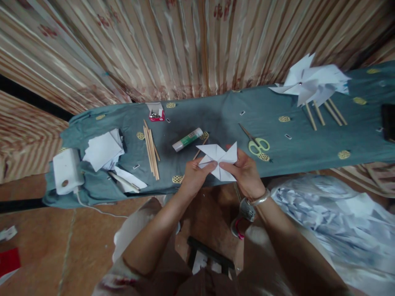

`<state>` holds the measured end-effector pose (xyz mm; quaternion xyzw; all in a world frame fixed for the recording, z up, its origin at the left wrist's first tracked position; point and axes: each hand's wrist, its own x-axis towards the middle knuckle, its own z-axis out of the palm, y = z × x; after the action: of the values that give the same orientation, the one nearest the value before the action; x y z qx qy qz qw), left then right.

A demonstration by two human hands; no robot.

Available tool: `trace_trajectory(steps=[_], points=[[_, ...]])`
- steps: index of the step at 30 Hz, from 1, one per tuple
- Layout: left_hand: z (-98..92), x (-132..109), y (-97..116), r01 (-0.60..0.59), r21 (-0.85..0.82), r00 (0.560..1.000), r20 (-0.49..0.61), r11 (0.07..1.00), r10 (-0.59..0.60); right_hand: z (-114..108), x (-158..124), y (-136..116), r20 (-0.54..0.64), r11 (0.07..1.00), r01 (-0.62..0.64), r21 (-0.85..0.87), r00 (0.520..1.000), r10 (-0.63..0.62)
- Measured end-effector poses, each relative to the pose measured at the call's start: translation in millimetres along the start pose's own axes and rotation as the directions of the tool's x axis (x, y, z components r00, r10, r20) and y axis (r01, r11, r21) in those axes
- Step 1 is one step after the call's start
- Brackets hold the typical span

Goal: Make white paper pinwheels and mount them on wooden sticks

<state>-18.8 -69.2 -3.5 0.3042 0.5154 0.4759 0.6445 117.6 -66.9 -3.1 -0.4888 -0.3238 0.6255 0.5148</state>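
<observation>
Both my hands hold a white paper pinwheel (217, 158) above the near edge of a low bench covered in grey-green cloth (216, 119). My left hand (194, 174) pinches its left side, thumb pressed at the centre. My right hand (243, 170) grips its right side with closed fingers; a silver bangle sits on that wrist. A thin wooden stick (200, 151) pokes out behind the paper.
On the cloth lie a glue stick (187, 139), green-handled scissors (256, 143), a bundle of wooden sticks (151, 150), a small red box of pins (156, 112), white paper sheets (103, 150), a white charger (66, 170) and finished pinwheels (311, 84). Paper scraps (336, 213) pile at right.
</observation>
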Motion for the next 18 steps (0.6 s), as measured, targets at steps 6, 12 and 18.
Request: trace_trajectory(steps=[6, 12, 18], points=[[-1.5, 1, -4, -0.067, 0.115, 0.998, 0.018, 0.991, 0.065, -2, 1, 4, -0.051, 0.998, 0.006, -0.063, 0.999, -0.01], [-11.2, 5, 5, -0.28, 0.188, 0.956, -0.036, 0.941, 0.291, -3, 3, -1, -0.047, 0.999, -0.023, 0.032, 0.999, 0.025], [-22.0, 4, 16, -0.426, 0.407, 0.878, -0.031, 0.808, 0.478, -2, 3, -2, -0.065, 0.998, -0.031, 0.048, 0.997, 0.034]])
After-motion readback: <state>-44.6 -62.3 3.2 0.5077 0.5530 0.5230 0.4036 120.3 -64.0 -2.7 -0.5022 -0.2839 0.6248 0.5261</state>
